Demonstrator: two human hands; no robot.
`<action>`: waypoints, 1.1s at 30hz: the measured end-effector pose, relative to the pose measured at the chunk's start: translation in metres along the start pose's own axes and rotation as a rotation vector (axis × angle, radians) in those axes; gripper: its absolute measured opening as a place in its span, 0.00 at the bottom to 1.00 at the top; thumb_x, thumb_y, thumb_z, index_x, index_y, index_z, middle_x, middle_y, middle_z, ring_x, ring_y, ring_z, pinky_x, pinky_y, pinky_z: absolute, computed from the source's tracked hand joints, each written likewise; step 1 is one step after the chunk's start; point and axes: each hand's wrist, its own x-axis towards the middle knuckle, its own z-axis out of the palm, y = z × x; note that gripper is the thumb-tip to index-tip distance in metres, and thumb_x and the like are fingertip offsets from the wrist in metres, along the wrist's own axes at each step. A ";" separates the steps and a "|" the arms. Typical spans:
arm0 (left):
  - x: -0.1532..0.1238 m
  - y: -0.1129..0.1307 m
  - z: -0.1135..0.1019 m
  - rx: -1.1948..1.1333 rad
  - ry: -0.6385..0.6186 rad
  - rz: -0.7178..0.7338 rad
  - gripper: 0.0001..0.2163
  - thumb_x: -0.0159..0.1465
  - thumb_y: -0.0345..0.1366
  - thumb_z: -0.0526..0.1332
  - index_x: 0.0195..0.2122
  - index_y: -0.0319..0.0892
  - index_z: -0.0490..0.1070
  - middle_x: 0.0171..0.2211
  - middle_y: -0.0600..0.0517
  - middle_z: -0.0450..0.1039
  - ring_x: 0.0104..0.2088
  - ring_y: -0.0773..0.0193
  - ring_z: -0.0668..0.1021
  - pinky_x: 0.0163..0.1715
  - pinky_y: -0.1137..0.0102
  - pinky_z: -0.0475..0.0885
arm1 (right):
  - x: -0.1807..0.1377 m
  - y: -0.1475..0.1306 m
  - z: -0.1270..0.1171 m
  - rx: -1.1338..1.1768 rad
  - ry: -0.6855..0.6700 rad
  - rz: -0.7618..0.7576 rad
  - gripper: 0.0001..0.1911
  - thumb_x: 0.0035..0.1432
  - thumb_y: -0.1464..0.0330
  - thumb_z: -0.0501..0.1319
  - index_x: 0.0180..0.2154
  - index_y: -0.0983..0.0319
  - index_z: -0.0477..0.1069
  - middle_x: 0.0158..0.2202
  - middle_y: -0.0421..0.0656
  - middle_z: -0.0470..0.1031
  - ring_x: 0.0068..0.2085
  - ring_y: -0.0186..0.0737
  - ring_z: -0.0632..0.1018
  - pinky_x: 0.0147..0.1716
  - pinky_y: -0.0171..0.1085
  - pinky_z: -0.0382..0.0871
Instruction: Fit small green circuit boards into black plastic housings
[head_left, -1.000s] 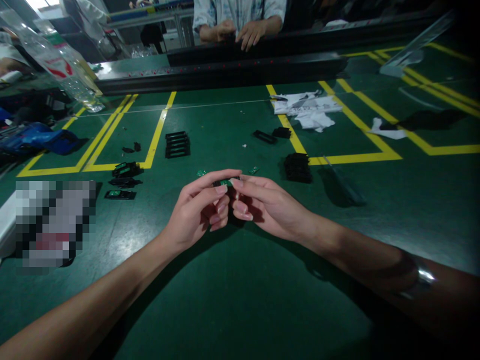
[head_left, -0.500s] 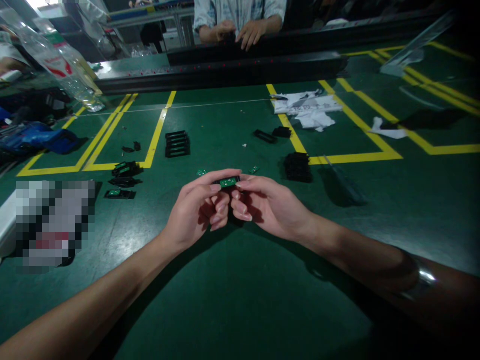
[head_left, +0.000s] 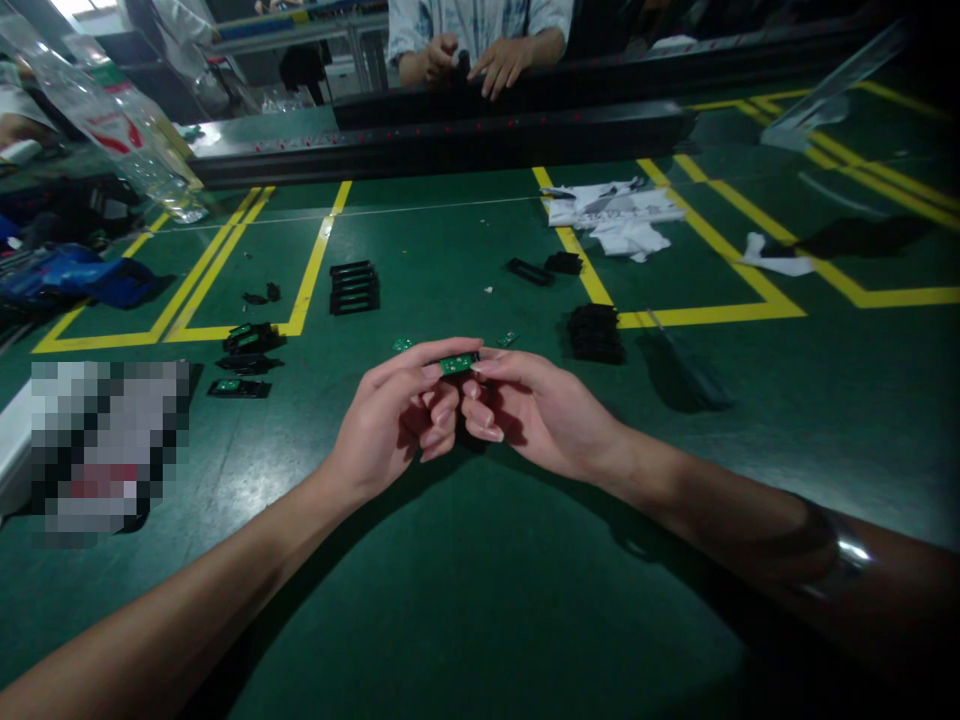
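Note:
Between both hands, above the green table, is a small green circuit board (head_left: 456,364) seated against a black plastic frame that the fingers partly hide. My left hand (head_left: 397,415) pinches its left end between thumb and fingers. At the right end, the thumb and fingers of my right hand (head_left: 532,410) grip it too. Just beyond the hands lie loose green boards (head_left: 403,344), with another small board (head_left: 509,339) to the right. Black frames with green boards (head_left: 238,387) sit left of my left hand. A row of black frames (head_left: 353,287) lies farther back.
A pile of black parts (head_left: 595,333) and a clear plastic piece (head_left: 694,375) lie right of my hands. White crumpled paper (head_left: 615,215) is behind them. Plastic bottles (head_left: 127,130) and a blue tool-like object (head_left: 97,275) are at left. A co-worker's hands (head_left: 480,65) work across the black rail (head_left: 435,140).
My hands and the board they hold have barely moved. Across the rail, the co-worker's left-side hand has risen slightly with a small dark item.

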 end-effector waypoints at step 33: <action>-0.001 -0.002 0.000 0.024 0.007 0.017 0.14 0.68 0.34 0.62 0.52 0.40 0.80 0.20 0.56 0.64 0.17 0.73 0.66 0.16 0.78 0.62 | -0.001 0.003 -0.004 -0.033 -0.010 -0.036 0.05 0.61 0.72 0.64 0.31 0.65 0.73 0.22 0.40 0.72 0.23 0.33 0.71 0.24 0.33 0.63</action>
